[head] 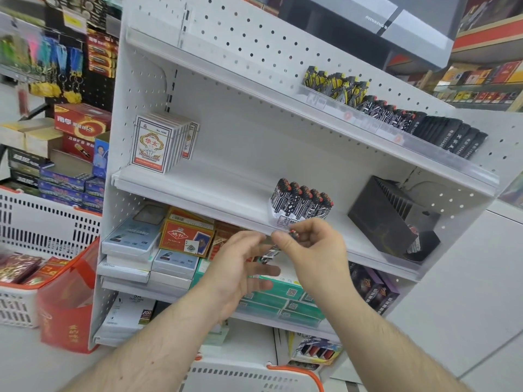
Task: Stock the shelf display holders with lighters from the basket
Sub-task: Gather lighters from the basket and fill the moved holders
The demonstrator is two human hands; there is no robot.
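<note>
Pinching lighter [293, 234] w/ right hand [311, 250]; left hand [240, 267] open.

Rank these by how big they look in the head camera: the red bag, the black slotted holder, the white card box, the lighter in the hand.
1. red bag
2. black slotted holder
3. white card box
4. lighter

Bag is nearer, so it looks bigger.

right hand [312, 247] pinches lighter [270, 254] | left hand [240, 270] open beside it
</note>
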